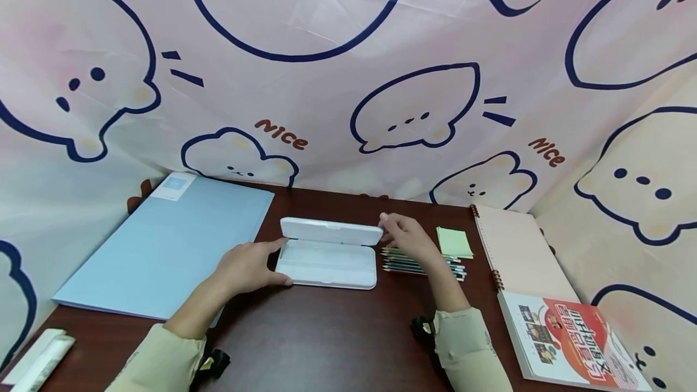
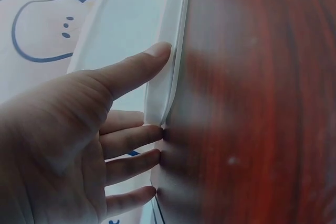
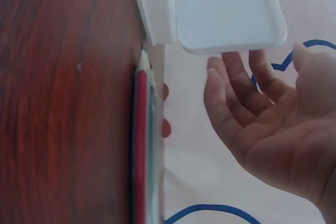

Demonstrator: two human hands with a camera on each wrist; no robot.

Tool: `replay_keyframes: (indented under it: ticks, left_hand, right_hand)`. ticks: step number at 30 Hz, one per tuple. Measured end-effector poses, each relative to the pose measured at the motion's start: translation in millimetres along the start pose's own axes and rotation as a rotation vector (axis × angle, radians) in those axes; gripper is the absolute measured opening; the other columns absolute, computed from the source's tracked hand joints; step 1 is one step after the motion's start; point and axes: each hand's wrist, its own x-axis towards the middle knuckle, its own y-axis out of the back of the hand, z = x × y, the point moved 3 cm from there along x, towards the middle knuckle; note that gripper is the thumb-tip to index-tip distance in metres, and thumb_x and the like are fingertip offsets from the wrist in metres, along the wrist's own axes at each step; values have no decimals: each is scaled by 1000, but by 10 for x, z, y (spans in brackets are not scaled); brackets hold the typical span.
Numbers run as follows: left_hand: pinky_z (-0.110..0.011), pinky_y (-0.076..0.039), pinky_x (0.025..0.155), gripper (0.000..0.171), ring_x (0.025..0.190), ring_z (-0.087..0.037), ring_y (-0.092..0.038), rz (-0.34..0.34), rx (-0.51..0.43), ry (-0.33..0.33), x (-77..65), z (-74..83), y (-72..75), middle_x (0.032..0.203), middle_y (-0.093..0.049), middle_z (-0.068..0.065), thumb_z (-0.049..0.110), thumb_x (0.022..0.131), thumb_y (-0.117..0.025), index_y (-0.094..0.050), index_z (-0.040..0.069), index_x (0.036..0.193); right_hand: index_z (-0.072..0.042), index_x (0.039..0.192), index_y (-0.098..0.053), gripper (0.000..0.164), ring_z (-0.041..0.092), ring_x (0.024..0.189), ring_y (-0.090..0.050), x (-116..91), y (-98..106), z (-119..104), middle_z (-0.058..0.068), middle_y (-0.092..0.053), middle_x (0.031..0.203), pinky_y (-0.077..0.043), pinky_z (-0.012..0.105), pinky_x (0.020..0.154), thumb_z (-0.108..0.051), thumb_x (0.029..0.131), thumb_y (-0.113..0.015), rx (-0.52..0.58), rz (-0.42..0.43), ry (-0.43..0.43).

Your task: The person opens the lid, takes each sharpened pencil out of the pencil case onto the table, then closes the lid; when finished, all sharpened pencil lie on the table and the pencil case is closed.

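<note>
A white pencil case [image 1: 328,264] lies on the table with its lid [image 1: 332,231] raised at the back; its inside shows no pencils. At its left end, my left hand [image 1: 245,266] holds the case, thumb at the front corner and index finger near the hinge. In the left wrist view the thumb [image 2: 137,69] presses on the front wall. My right hand [image 1: 407,236] is at the lid's right end, its loosely bent fingers [image 3: 268,80] at the lid's edge; the thumb is apart from it. Several pencils [image 1: 403,261] lie under the right hand and wrist.
A large light-blue folder [image 1: 163,241] lies at left. Green sticky notes [image 1: 454,242] sit right of the pencils. A spiral notebook [image 1: 525,253] and a thick book [image 1: 572,340] line the right edge. White packets [image 1: 40,359] lie near left. A printed cloth [image 1: 327,95] hangs behind.
</note>
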Motion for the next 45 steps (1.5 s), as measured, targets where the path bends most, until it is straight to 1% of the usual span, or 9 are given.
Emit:
replay_keyframes:
  ticks: [6,11,21,29,32,36,39,42,45]
  left_hand:
    - [-49,-54,81,88,102,-33,-70,-4,-25,-9,-1,15,-3,124,-72,-14,57,70,-87,-63,8,138]
    - [-45,-55,82,73,94,-27,-70,16,-76,-36,-9,23,-8,107,-76,-11,51,69,-90,-71,0,118]
    - [-35,-50,64,33,76,-13,-65,32,-27,-95,-5,-58,33,89,-75,4,44,78,-85,-79,16,94]
    - [-26,-39,55,19,56,-6,-45,-76,-193,-156,-47,-69,227,64,-68,8,40,85,-80,-80,21,84]
    - [-26,-42,59,20,63,-5,-50,-59,-207,-147,-67,-64,331,72,-72,7,41,86,-79,-82,21,86]
    - [-32,-46,63,28,73,-11,-57,-24,-165,-52,-100,-85,412,87,-75,4,47,84,-80,-80,20,90]
    - [-44,-54,76,51,93,-26,-67,6,-118,-25,-103,-66,389,110,-75,-8,52,83,-79,-74,14,116]
    - [-55,-51,97,85,125,-38,-61,13,-69,-59,-86,-2,305,142,-61,-18,56,82,-79,-53,8,147]
    - [-57,-47,104,96,135,-40,-54,-21,-40,-96,-65,79,213,150,-53,-20,57,80,-80,-45,4,152]
  right_hand:
    - [-17,110,-68,22,20,92,-59,-118,-25,-54,2,-67,104,-50,37,82,-37,103,-59,-197,-164,140]
    - [-16,124,-68,32,18,109,-62,-195,-68,-80,1,-69,123,-51,41,95,-37,102,-61,-262,-250,179]
    - [-15,140,-62,53,21,126,-61,-212,-218,-135,4,-66,137,-49,47,104,-45,97,-65,-483,-260,209]
    - [-13,141,-61,65,24,130,-60,-255,-289,-219,6,-64,140,-47,47,108,-46,88,-76,-543,-251,187]
    - [-13,141,-60,65,23,129,-60,-250,-293,-207,6,-64,140,-48,46,107,-45,87,-77,-560,-249,196]
    - [-12,141,-60,68,22,127,-61,-233,-306,-196,6,-64,140,-49,45,105,-47,86,-79,-597,-233,205]
    - [-12,142,-60,70,23,128,-60,-229,-316,-195,6,-63,141,-49,45,106,-46,84,-81,-614,-223,190]
    - [-12,143,-58,71,24,131,-58,-230,-331,-182,6,-61,145,-47,46,108,-44,84,-82,-628,-229,174]
    - [-14,146,-56,74,24,135,-55,-241,-347,-161,6,-57,149,-45,47,110,-43,83,-82,-644,-235,157]
